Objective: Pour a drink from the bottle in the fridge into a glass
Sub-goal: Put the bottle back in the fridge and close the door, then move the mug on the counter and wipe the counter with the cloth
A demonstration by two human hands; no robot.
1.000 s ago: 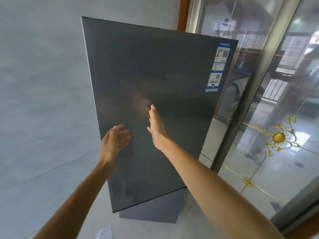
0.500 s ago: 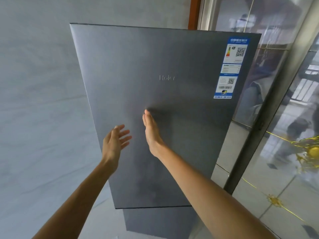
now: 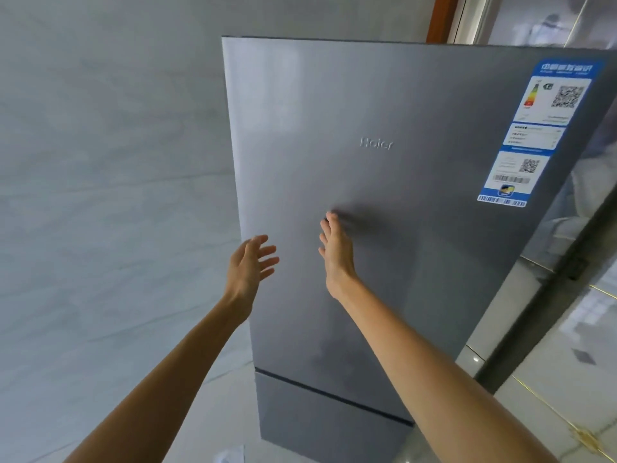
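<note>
A tall grey fridge stands before me, and its upper door is flush with the body. My right hand rests flat, fingers straight, against the middle of that door. My left hand hovers just off the door's left edge, fingers spread, holding nothing. Below a dark seam sits the lower fridge door. No bottle or glass is in view.
A blue and white energy label is stuck at the door's upper right. A grey tiled wall lies to the left. Mirrored panels with gold trim and a dark frame stand on the right.
The upper door swung from angled out to flat against the fridge under my right hand. My left hand kept its place beside the door's left edge.
</note>
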